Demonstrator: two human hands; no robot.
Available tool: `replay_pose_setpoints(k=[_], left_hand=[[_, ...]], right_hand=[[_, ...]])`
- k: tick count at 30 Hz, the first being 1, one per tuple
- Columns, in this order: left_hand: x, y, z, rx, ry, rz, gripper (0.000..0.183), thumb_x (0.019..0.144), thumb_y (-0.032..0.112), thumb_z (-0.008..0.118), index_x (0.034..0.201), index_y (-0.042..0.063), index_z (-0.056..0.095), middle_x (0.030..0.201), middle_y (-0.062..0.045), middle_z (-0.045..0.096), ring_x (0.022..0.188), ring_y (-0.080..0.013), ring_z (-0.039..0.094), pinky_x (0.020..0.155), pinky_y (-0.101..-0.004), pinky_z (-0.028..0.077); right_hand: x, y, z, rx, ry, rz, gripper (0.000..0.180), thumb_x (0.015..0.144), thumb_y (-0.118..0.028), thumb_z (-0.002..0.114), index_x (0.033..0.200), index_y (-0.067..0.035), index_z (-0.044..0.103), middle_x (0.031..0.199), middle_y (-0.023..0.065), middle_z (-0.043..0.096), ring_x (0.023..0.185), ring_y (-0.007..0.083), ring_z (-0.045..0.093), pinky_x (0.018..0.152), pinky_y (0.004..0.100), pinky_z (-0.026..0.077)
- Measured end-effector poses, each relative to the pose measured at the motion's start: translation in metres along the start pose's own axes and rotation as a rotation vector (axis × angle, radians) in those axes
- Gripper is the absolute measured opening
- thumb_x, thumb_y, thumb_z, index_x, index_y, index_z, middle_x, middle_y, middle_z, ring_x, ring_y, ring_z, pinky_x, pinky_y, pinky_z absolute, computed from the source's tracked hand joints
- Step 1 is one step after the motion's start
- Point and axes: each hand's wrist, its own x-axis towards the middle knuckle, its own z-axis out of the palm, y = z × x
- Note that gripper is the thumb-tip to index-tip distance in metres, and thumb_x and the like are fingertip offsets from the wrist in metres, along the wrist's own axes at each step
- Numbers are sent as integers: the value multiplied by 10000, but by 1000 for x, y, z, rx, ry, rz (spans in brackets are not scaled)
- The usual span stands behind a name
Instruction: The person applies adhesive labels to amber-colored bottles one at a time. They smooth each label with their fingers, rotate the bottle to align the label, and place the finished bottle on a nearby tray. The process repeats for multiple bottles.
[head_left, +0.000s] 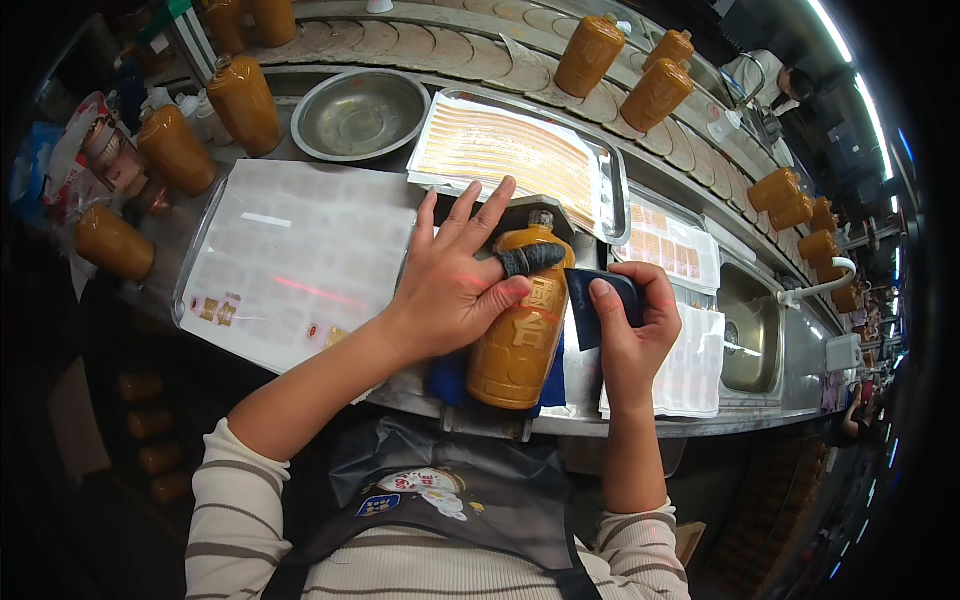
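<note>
A glazed amber-brown ceramic bottle (510, 367) with raised characters lies tilted on a metal rest (487, 424) lined with blue cloth (553, 386), its capless-looking dark neck pointing away from me. My left hand (450, 292) is over the bottle's left side. A black finger cot (531, 259) covers its index finger, which lies across the bottle's shoulder; the thumb touches the bottle's face, and the other fingers are spread. Between thumb and fingers, my right hand (637, 322) pinches a thin dark-blue scraper (589, 304), its edge close to the bottle's right side. Whether it touches is unclear.
Left is a tray of label sheets (300, 225). Behind are a metal bowl (360, 116) and a tray of gold-striped strips (517, 150). More label sheets (667, 247) and a sink (750, 330) lie right. Bottles (589, 56) stand on a curved conveyor (420, 49); a person (757, 79) is beyond.
</note>
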Motion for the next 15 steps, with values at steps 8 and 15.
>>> replay_pose_setpoints(k=[8,15], left_hand=[[-23,1,-1,-550,43,-507,396,1047,257,532,1317,-29,579,1384,-129,537,1203,-165,493,960,-307,401],[-63,35,0,-903,169,-714,481,1043,209,566,1444,-42,482,845,70,487,747,-2,407,644,-167,350]], right_hand=[[52,-18,17,-516,-232,-685,206,778,35,749,956,-43,679,803,97,640,711,264,641,633,346,510],[-31,-30,-2,-272,-654,-914,108,718,-66,761,773,-108,678,714,-3,518,704,188,567,619,326,455]])
